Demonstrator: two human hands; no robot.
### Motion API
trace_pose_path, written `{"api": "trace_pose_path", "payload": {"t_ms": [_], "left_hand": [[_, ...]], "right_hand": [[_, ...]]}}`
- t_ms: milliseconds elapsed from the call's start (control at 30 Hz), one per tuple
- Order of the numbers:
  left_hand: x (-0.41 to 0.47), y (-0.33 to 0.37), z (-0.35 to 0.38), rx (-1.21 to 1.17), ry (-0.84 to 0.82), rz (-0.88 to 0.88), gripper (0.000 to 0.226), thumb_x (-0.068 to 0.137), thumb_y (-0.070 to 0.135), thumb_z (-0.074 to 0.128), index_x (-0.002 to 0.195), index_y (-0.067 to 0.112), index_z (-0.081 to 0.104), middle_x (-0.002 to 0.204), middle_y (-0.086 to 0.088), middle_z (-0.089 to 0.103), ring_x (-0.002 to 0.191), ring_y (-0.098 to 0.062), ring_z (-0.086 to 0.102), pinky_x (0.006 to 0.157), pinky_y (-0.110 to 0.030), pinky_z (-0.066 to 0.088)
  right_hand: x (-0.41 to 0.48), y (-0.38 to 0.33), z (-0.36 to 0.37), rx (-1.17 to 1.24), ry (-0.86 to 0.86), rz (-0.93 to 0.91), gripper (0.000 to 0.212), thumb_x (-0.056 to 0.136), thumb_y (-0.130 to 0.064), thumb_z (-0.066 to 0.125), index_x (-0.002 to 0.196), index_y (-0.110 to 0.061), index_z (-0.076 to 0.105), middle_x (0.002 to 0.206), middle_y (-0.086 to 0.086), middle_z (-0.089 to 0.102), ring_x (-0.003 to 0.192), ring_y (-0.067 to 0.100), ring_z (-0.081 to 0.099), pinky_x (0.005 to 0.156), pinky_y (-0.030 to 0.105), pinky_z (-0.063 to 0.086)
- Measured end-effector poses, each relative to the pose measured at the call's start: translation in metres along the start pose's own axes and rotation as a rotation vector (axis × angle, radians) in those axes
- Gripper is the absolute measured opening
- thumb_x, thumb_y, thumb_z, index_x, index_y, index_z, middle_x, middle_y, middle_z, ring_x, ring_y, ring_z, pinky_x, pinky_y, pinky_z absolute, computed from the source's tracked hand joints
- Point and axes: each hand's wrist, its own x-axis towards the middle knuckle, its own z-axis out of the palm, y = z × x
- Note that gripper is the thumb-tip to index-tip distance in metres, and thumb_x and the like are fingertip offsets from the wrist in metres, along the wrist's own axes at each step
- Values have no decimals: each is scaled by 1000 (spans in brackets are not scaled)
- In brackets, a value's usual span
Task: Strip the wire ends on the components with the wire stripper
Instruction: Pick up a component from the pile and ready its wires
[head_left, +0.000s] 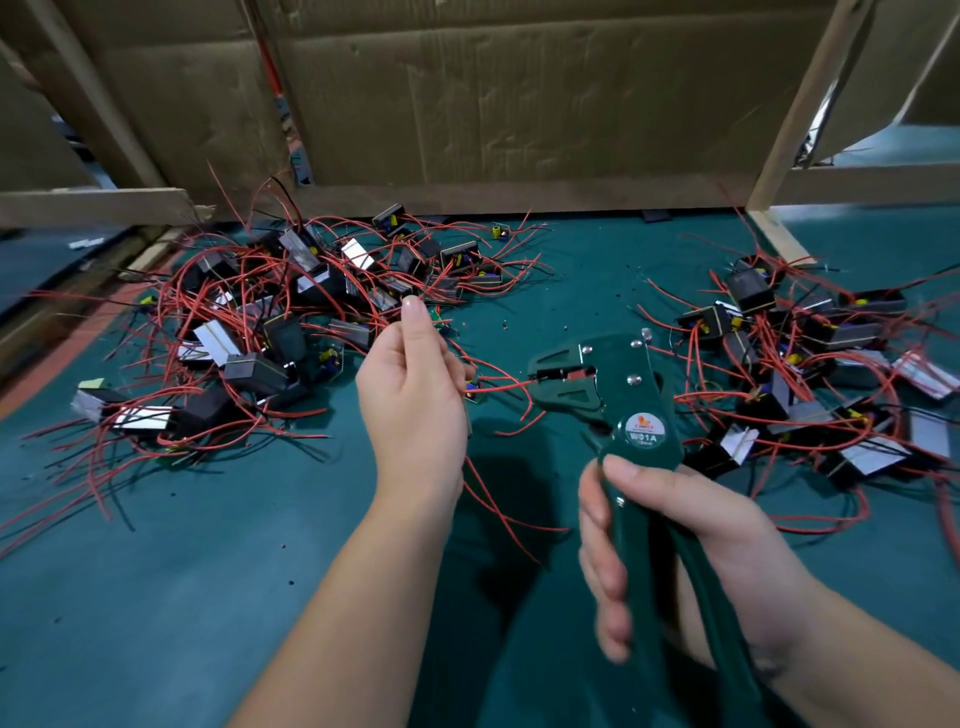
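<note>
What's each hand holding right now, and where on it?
The right hand grips the green wire stripper by its handles; the left hand pinches a red wire near its end.

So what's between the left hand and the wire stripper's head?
In the head view, one red wire runs from the left hand across to the head of the wire stripper, above the green mat.
</note>
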Motion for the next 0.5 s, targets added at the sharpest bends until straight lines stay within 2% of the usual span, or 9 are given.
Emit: {"api": "trace_pose_path", "payload": {"t_ms": [100,167,233,367,433,500], "left_hand": [[4,0,1,-75,-5,-192,45,103,41,31,64,19,40,47,10,40,51,-15,43,46,-14,37],[6,1,3,-228,-78,-340,51,99,56,24,67,21,43,53,9,44,54,-11,47,52,-19,41],[4,3,7,-273,-184,-372,58,95,63,15,68,21,43,60,6,44,60,-13,46,61,-26,38],[-9,5,16,-197,-355,-342,66,83,72,9,71,20,47,66,8,49,62,-7,48,67,-26,37],[-11,5,15,-195,-445,-309,74,75,77,8,84,19,53,79,5,56,76,-7,54,77,-27,39],[-8,6,8,-97,-431,-199,74,83,72,6,96,19,57,97,0,60,96,-11,56,89,-30,39]], "right_hand": [[4,-4,-3,119,25,-78,48,45,-28,89,81,-6,67,88,27,63,62,37,63,63,50,55],[4,-9,-5,98,47,-123,53,43,-28,88,87,-5,70,110,30,59,66,38,64,66,52,54],[3,-11,-9,68,19,-90,60,45,-29,86,97,-3,71,106,31,54,68,40,64,67,53,53],[1,-8,-10,9,-56,-53,71,51,-25,85,113,3,64,77,32,59,68,42,63,67,55,51],[2,-6,-9,-22,-2,-134,67,50,-18,84,112,2,65,84,31,63,66,42,62,65,56,51],[2,-7,-12,-74,102,-312,44,60,-9,71,103,-6,70,109,19,67,65,42,63,64,59,52]]}}
